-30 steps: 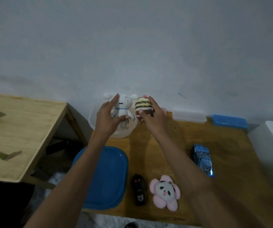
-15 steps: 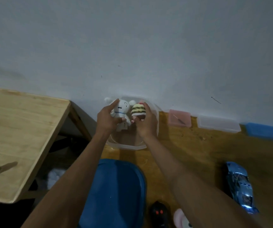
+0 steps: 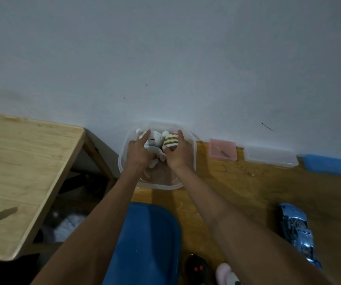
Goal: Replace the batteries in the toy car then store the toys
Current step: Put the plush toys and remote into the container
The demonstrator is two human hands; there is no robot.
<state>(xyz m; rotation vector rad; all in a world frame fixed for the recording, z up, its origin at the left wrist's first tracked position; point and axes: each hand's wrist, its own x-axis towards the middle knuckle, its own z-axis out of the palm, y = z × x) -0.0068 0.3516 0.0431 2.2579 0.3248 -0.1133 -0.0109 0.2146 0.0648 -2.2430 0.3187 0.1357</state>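
Both arms outstretched: left hand (image 3: 138, 155) fingers grip rabbit (image 3: 154, 141), right hand (image 3: 179, 156) bee (image 3: 170, 140).

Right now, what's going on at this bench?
A person is putting toys away. The left hand holds a white plush and the right hand a striped plush, both down inside the clear tub by the wall. The blue lid lies in front of it. The blue toy car waits on the table, outside the tub.

A second wooden surface (image 3: 21, 182) stands at left, apart from the darker one. A pink case (image 3: 223, 150) holding a thin tool lies against the wall (image 3: 165, 58).
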